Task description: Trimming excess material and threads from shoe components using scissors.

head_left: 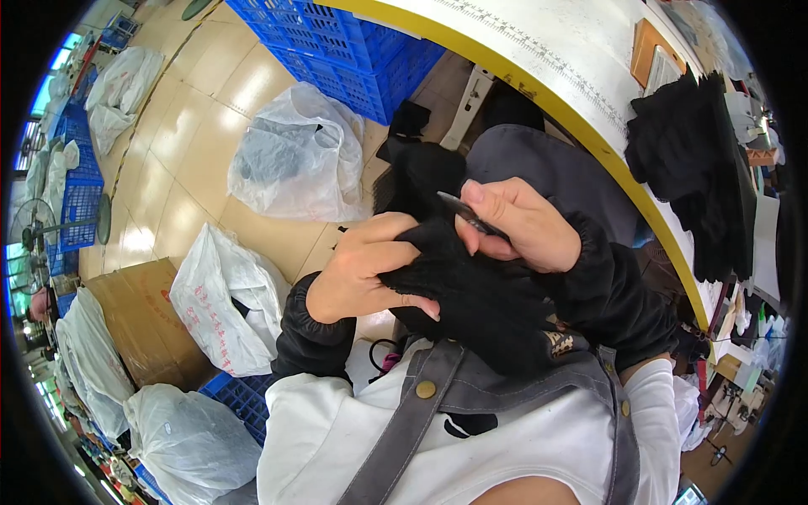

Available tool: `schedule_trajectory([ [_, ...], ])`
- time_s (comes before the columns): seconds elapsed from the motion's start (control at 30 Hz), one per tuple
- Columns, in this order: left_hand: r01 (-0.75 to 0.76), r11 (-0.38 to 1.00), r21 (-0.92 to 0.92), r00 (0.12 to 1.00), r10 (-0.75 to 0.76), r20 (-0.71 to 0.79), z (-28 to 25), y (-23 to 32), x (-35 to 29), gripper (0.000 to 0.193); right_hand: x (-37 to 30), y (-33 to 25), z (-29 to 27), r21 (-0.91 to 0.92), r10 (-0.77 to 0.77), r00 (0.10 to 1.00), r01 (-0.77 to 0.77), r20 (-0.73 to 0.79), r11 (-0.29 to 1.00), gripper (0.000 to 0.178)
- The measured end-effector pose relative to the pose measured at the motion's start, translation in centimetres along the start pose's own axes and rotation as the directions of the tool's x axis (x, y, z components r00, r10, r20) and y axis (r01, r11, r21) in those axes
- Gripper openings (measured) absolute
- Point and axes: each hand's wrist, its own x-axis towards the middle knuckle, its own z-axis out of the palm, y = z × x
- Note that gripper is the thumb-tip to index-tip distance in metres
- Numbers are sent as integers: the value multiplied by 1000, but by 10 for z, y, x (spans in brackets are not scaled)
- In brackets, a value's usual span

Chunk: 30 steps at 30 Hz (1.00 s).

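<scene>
My left hand (366,268) is closed on a piece of black knitted fabric (471,286), its fingers and thumb gripping the bunched edge. The fabric hangs down over my lap and against the grey apron (539,396). Just to the right, my right hand (526,223) grips a pair of small dark thread snips (465,210). Their pointed metal tip points left, above the cloth and close to my left fingers. Whether the blades touch the fabric, I cannot tell. Black sleeve covers wrap both forearms.
A white table (539,50) with a yellow edge curves along the right, bearing a stack of black fabric pieces (694,168). Blue crates (337,59) stand ahead. Plastic bags (295,156) and a cardboard box (151,324) sit on the tiled floor to the left.
</scene>
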Motion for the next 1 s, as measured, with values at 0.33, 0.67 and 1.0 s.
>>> schedule_trajectory([
  [0.33, -292, 925, -241, 945, 318, 78, 0, 2, 8, 37, 30, 8, -70, -227, 167, 917, -261, -362, 938, 38],
  [0.67, -445, 837, -319, 859, 500, 111, 0, 0, 11, 32, 150, 101, -54, -450, 489, 851, -519, -191, 727, 64],
  [1.0, -484, 802, -349, 837, 541, 83, 1, -3, 14, 31, 143, 124, -47, 355, 557, 820, -485, -135, 800, 53],
])
